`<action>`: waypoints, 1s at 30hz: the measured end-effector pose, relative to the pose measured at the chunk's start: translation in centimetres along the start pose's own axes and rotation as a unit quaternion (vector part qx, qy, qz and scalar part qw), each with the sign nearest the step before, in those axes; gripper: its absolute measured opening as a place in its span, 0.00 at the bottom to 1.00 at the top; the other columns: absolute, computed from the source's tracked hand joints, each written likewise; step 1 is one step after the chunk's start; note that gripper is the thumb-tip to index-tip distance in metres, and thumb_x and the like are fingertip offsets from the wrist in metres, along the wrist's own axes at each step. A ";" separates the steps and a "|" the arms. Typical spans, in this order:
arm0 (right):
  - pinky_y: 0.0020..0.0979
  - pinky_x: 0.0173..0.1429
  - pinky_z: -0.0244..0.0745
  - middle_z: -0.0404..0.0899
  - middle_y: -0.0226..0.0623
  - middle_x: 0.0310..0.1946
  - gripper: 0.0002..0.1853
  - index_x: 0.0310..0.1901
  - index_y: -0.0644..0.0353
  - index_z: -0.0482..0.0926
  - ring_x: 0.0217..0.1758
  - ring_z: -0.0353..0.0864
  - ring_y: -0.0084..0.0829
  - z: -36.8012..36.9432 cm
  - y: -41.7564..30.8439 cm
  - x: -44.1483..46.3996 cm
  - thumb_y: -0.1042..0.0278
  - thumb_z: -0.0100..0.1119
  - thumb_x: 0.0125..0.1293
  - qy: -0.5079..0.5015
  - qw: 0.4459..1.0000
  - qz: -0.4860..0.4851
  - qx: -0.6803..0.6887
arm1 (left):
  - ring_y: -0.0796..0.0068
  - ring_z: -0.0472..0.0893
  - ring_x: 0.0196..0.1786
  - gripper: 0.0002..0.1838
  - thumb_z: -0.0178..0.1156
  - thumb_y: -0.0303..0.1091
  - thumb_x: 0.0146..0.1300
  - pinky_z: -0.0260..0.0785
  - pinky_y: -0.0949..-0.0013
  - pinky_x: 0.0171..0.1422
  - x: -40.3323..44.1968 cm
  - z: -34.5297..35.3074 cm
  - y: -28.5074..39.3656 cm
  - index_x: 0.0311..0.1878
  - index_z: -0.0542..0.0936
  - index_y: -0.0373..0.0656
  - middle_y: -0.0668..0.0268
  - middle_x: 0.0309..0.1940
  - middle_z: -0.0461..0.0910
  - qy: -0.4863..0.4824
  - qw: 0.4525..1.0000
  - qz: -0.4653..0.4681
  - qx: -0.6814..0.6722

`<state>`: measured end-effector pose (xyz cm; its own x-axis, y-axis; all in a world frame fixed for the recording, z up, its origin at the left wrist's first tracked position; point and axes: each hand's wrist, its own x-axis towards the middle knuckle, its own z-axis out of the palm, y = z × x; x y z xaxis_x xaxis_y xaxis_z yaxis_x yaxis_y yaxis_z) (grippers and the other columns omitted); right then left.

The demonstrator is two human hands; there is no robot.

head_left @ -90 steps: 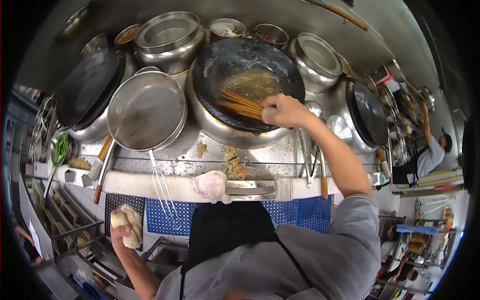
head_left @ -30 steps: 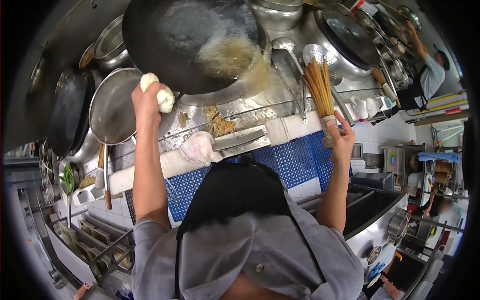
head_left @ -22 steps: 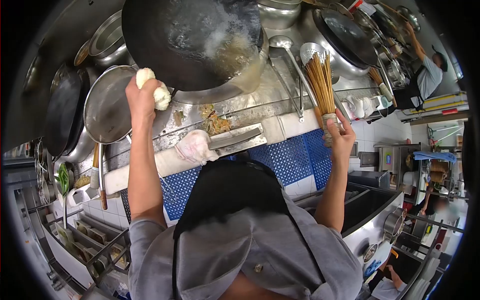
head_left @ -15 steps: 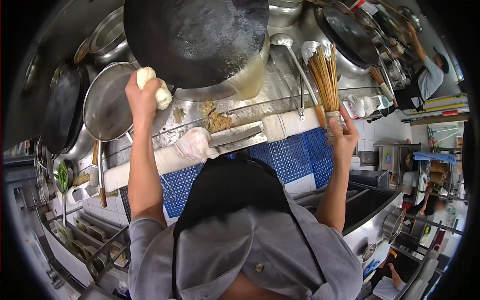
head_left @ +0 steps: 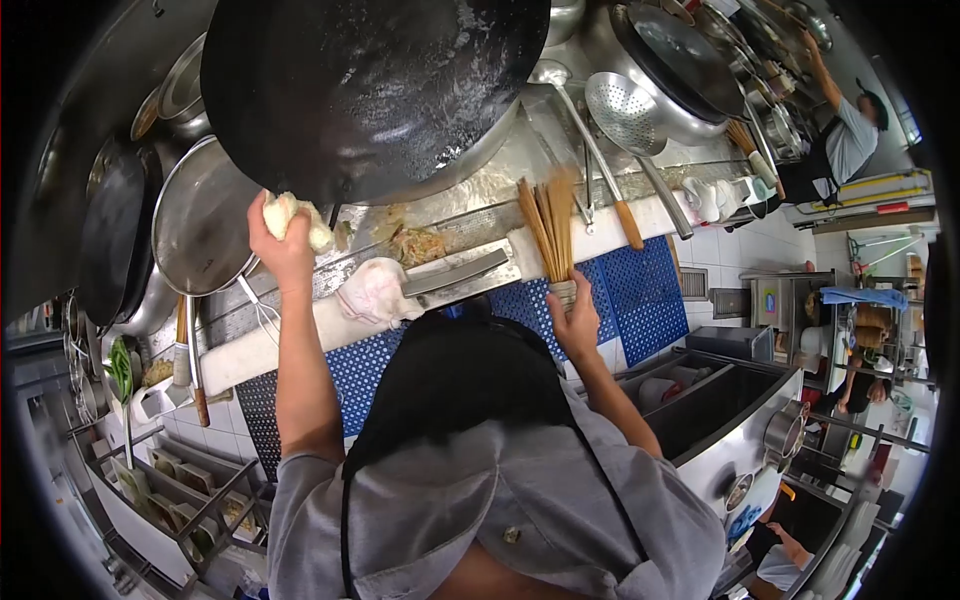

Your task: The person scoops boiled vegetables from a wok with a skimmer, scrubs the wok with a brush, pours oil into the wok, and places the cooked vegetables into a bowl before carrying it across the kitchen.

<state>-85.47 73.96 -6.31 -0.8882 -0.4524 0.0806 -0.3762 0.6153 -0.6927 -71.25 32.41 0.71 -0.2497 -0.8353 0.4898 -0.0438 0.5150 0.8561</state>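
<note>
My left hand [head_left: 283,245] is closed round a folded cream cloth [head_left: 297,222] at the near rim of a large black wok [head_left: 375,100]. The wok's inside looks wet; whether the cloth wraps a handle is hidden. In my right hand [head_left: 576,325] is a bamboo wok brush [head_left: 548,232], gripped by its bound end [head_left: 563,293]. Its bristles point up and away from me, apart from the wok and blurred at the tips. Food scraps [head_left: 418,246] lie on the steel stove top between the hands.
A bunched white cloth [head_left: 375,292] and a flat metal bar [head_left: 455,276] lie at the near edge. A ladle [head_left: 585,130] and a perforated skimmer [head_left: 625,110] rest to the right, a round strainer [head_left: 205,220] to the left. A co-worker [head_left: 850,140] stands far right.
My right hand has brought the brush left and nearer to my body, uncovering the skimmer. The wok shows lower and further left, and my left hand with the cloth has come nearer.
</note>
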 end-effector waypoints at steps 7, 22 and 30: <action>0.37 0.43 0.78 0.81 0.46 0.42 0.29 0.64 0.63 0.67 0.40 0.82 0.39 -0.5 2.2 0.5 0.62 0.66 0.66 0.017 0.996 -0.017 0.084 | 0.75 0.79 0.32 0.18 0.62 0.23 0.49 0.73 0.71 0.38 1.6 1.7 3.1 0.47 0.78 0.34 0.64 0.33 0.80 -0.010 0.970 -0.185 -0.159; 0.39 0.55 0.75 0.84 0.42 0.48 0.28 0.61 0.46 0.76 0.49 0.82 0.44 -7.9 -21.8 28.9 0.59 0.70 0.57 -0.290 0.899 -0.299 -0.137 | 0.66 0.86 0.32 0.12 0.58 0.33 0.65 0.78 0.61 0.26 1.4 14.0 3.1 0.48 0.76 0.39 0.60 0.35 0.84 0.058 0.812 -0.500 -0.296; 0.49 0.50 0.79 0.85 0.51 0.37 0.21 0.51 0.52 0.81 0.43 0.85 0.54 5.2 -26.3 47.0 0.55 0.68 0.58 0.086 0.945 -0.250 -0.194 | 0.69 0.85 0.32 0.09 0.56 0.31 0.65 0.79 0.60 0.29 0.6 15.6 1.6 0.47 0.75 0.44 0.64 0.33 0.82 0.054 0.820 -0.499 -0.275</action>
<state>-115.93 33.16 11.93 -0.5911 -0.6576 0.4671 -0.7988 0.5578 -0.2255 -86.58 35.79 -0.19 -0.2668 -0.8155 -0.5135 0.2763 -0.5752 0.7700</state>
